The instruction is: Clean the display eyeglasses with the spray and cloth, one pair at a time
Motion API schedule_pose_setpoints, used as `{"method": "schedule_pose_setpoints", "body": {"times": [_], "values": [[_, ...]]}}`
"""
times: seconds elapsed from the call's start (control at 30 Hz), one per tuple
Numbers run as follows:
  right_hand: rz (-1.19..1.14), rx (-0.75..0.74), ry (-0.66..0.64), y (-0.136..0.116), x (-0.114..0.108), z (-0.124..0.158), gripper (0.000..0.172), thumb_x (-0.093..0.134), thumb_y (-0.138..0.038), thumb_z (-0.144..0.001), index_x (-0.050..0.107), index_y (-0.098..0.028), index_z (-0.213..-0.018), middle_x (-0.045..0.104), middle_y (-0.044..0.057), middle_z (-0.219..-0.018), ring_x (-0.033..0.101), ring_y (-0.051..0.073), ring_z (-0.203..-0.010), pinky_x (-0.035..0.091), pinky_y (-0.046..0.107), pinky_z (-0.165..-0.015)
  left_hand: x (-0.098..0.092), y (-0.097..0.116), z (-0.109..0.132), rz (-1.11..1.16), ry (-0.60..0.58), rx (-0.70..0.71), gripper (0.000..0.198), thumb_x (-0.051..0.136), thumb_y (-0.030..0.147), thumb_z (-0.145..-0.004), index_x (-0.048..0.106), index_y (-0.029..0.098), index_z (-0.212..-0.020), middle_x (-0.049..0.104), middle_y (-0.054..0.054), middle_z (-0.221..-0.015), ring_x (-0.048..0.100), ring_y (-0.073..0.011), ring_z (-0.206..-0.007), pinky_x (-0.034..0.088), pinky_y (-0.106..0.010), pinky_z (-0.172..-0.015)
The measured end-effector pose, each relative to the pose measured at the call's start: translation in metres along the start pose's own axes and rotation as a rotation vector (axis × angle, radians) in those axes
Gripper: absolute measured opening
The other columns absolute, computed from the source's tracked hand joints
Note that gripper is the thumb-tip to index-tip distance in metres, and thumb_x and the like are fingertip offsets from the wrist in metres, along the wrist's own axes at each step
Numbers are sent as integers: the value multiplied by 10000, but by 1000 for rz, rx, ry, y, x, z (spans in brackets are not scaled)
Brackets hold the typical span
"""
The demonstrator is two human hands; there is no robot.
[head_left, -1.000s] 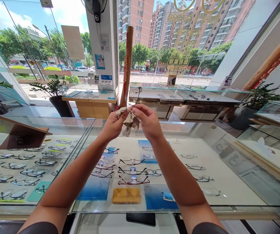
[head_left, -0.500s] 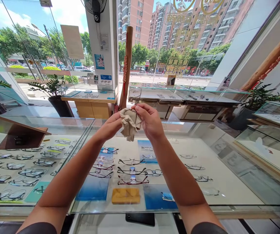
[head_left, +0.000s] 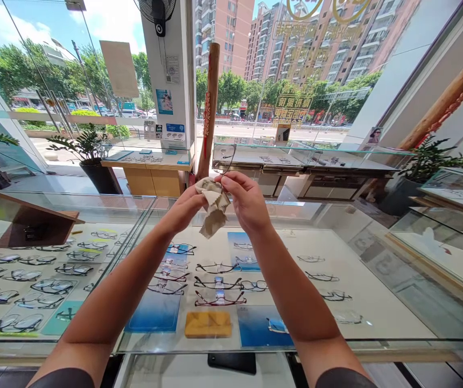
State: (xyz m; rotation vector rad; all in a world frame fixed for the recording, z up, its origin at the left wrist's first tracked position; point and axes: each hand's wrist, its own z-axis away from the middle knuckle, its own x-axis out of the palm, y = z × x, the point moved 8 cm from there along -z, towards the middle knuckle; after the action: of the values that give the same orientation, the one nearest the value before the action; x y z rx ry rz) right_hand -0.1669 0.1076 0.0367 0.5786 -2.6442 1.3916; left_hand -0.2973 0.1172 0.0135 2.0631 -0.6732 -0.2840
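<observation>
Above the glass counter, both hands meet in front of me around a crumpled beige cleaning cloth (head_left: 217, 207). My left hand (head_left: 183, 210) is closed on the cloth, its thumb pressed over the folds. A pair of thin-rimmed eyeglasses (head_left: 227, 158) sticks up beyond the fingers, one lens showing. My right hand (head_left: 247, 199) pinches the frame of these eyeglasses between thumb and fingers, close beside the cloth. The other lens is hidden, seemingly behind the cloth. One loose corner of the cloth hangs down between the wrists.
Below the hands, a glass display case (head_left: 377, 302) holds rows of eyeglasses and a yellow box (head_left: 207, 324). A black phone (head_left: 232, 363) lies near the front edge. At left stands a wooden panel (head_left: 37, 215). More showcases and a wooden post (head_left: 212, 102) stand beyond.
The cloth has shifted slightly left and been refolded, with a longer corner hanging lower. My hands stay in nearly the same place, and the visible lens has tilted a little.
</observation>
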Motion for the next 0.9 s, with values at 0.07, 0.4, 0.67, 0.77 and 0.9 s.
{"method": "schedule_pose_setpoints", "body": {"times": [0.07, 0.4, 0.67, 0.77, 0.9], "values": [[11, 1, -1, 0, 0, 0, 172, 892, -448, -840, 847, -285, -870, 844, 9, -987, 711, 186, -938, 595, 362, -891, -2, -1, 0, -36, 23, 8, 443, 824, 612, -922, 778, 195, -1065, 725, -46, -921, 646, -168, -808, 534, -285, -754], [-29, 17, 5, -2, 2, 1, 150, 899, -424, -823, 852, -284, -846, 843, -3, -949, 706, 158, -871, 603, 337, -873, 4, 11, 4, -95, -41, 46, 417, 942, 462, -840, 770, 201, -1116, 748, -37, -993, 676, -149, -860, 582, -251, -790], [-45, 43, -3, -1, 2, 2, 188, 928, -458, -815, 851, -290, -850, 829, -4, -948, 705, 157, -869, 611, 349, -883, 3, 11, -1, -186, -23, 87, 437, 826, 603, -952, 746, 179, -1021, 686, -29, -881, 606, -126, -755, 536, -245, -683], [-57, 58, 10, 1, 0, 2, 184, 930, -454, -815, 853, -290, -847, 827, -1, -944, 705, 157, -856, 609, 340, -844, 4, 11, -1, -230, -49, 85, 418, 827, 585, -957, 737, 177, -961, 685, -31, -877, 605, -129, -762, 531, -252, -688], [-48, 52, 12, 0, 1, 3, 191, 927, -456, -826, 850, -283, -851, 819, -8, -918, 680, 140, -799, 592, 317, -792, 6, 17, 0, -260, -5, 121, 412, 875, 554, -920, 766, 177, -1045, 731, -36, -893, 629, -134, -763, 544, -254, -700]]}}
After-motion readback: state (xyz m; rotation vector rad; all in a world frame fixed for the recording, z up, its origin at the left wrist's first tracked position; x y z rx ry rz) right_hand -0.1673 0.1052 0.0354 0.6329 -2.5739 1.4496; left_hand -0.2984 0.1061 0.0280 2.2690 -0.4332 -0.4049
